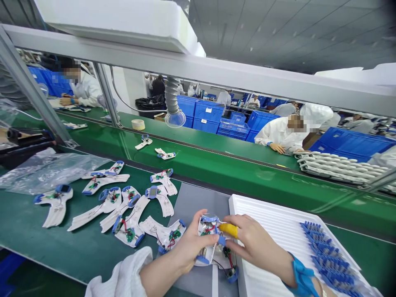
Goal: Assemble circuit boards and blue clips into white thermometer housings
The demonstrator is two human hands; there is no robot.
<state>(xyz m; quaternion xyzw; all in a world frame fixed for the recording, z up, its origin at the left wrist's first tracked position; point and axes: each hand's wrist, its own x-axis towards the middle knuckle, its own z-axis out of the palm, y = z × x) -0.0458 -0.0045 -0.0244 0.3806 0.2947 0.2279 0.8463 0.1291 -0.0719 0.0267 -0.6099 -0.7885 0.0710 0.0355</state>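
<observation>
My left hand [188, 247] grips a white gun-shaped device shell [206, 251], fingers behind it and thumb across the front. Blue end pieces, red wires and a green circuit board show inside the shell. My right hand [250, 235], with a yellow finger cot [228, 230] on one finger, is closed at the shell's right side. Its fingertips are against a small blue plastic part [220, 240] beside my left thumb. Under my hands lies another white shell with red wires and a blue end [232, 274], partly hidden.
Several similar wired shells [128, 231] lie to the left, near a clear plastic bag [52, 169]. On the right, a ribbed white tray [272, 218] holds rows of blue parts [329, 255]. Behind runs a green conveyor [213, 154], under a metal frame. A co-worker [284, 132] sits across it.
</observation>
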